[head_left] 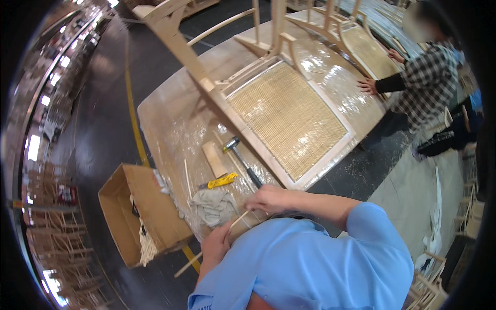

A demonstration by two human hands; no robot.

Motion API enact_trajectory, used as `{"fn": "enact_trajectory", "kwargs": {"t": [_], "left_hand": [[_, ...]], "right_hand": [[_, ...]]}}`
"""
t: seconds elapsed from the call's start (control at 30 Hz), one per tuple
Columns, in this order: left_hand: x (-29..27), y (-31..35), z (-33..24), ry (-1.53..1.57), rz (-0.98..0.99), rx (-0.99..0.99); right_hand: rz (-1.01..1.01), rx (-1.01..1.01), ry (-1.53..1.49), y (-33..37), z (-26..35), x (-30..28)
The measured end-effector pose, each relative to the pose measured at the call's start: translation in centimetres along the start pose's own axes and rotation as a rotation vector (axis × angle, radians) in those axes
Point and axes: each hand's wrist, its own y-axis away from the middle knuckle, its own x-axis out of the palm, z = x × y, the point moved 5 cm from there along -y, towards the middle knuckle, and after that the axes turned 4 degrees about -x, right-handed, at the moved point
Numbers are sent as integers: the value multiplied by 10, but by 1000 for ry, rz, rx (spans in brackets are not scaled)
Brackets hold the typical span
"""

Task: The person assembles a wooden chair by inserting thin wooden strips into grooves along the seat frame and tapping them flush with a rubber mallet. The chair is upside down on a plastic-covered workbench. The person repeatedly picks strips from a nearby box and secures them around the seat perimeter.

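A thin cane strip runs between my two hands at the near edge of the plastic-covered table. My left hand pinches its lower part; the strip's free end sticks out below the table toward the floor. My right hand holds its upper end next to the near corner of a pale wooden chair lying on its side, its woven cane seat facing up. A hammer lies on the table just beyond my right hand.
A wooden block, a yellow-handled tool and a grey rag lie near my hands. An open cardboard box stands at the table's left. Another person in a checked shirt works at a second chair frame far right.
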Motion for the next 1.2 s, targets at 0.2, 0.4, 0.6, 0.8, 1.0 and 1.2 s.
{"fn": "enact_trajectory", "kwargs": {"t": [0.2,0.4,0.6,0.8,1.0,1.2], "left_hand": [[25,50,62,331,-118,-233],[38,70,72,843,-196,-369],[7,42,59,623,-267,-260],[-25,1,16,601,-306,-89],[-32,-63,-75,214,-289,242],[-20,-133,-204,131,-117,519]], "right_hand": [[-196,558,215,-46,-70,0],[-385,642,203,-57,-101,13],[-637,530,-1,-42,-82,6],[-849,340,-182,31,-52,-8],[-1064,436,-225,146,-59,-10],[-1216,663,-285,250,-96,-12]]}}
